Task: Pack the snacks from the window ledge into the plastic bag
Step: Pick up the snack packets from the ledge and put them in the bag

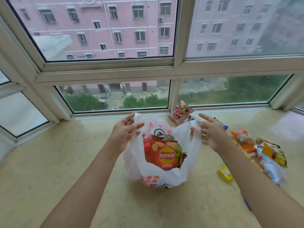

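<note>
Left hand (125, 129) pinches the left handle (137, 118) of the plastic bag (158, 155) between thumb and curled fingers, lifting it at roughly 10 o'clock from the bag mouth. Right hand (212, 130) is spread, fingers mostly straight and splayed, touching or hovering at the right handle (195, 129) at about 2 o'clock. Cannot tell whether it actually has hold of the plastic; looks like no firm grip.

Risks, as I judge them:
- Only one handle is secured. If the right side drops, the mouth sags towards 3 o'clock and the Lay's chip bag (165, 156), sitting high and near the rim, could slide out.
- The bag looks fairly full already. Pushing more in on top may crush the chips or stretch the thin film.
- The bag stands on its own contents; pulling the left handle alone could tip it.

Arms: both forearms come in from 6 o'clock, left from the lower left, right from the lower right, converging on the bag at centre of the window ledge (65, 162).

Still unpacked on the ledge: pink snack packet (180, 113) at 1 o'clock by the window frame, blue wrapper (222, 125) just beyond the right hand, orange packet (243, 142) and yellow-and-silver packets (269, 151) at 3 o'clock, small yellow-green pack (225, 173) at 4 o'clock. Task is partway through.
</note>
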Action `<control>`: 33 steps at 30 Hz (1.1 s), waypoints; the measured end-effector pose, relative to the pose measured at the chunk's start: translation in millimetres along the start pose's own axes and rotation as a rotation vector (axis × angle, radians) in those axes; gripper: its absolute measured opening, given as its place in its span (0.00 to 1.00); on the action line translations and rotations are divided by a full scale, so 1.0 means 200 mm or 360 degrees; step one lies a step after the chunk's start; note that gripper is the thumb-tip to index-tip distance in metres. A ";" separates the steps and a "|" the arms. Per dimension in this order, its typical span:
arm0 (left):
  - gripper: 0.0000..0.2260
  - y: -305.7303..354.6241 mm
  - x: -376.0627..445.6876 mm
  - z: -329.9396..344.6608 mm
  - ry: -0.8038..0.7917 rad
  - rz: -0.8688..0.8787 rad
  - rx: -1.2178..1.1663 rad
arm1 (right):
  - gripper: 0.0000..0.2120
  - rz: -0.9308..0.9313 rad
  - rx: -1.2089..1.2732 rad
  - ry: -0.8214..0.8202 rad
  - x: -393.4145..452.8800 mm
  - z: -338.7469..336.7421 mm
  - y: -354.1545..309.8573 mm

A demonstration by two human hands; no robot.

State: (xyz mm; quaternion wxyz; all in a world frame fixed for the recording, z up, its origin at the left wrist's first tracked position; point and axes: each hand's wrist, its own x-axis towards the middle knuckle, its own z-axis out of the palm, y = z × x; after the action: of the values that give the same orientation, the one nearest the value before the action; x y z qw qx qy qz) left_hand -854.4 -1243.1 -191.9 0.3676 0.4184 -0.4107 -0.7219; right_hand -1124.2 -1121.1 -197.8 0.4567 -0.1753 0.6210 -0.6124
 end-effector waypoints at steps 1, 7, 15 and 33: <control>0.22 -0.02 0.01 0.01 0.0046 -0.0007 0.0082 | 0.22 0.0025 -0.0011 -0.0054 0.03 -0.03 0.01; 0.19 -0.17 -0.01 -0.05 0.0350 -0.0124 0.0356 | 0.26 0.0155 -0.0194 -0.0211 0.10 -0.15 0.12; 0.26 -0.37 -0.05 -0.27 0.1146 0.0145 0.1623 | 0.30 -0.0047 -0.0941 0.0298 0.13 -0.18 0.30; 0.36 -0.85 0.53 -0.21 -0.0683 0.0574 0.3660 | 0.54 -0.0773 -0.3224 -0.0405 0.39 -0.25 0.92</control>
State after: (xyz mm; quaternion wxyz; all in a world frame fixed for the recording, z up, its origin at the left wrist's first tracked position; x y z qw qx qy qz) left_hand -888.7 -1280.8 -390.5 -0.2047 0.3096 -0.9252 0.0785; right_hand -1141.6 -1117.6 -402.8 0.0233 -0.6585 0.7388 0.1415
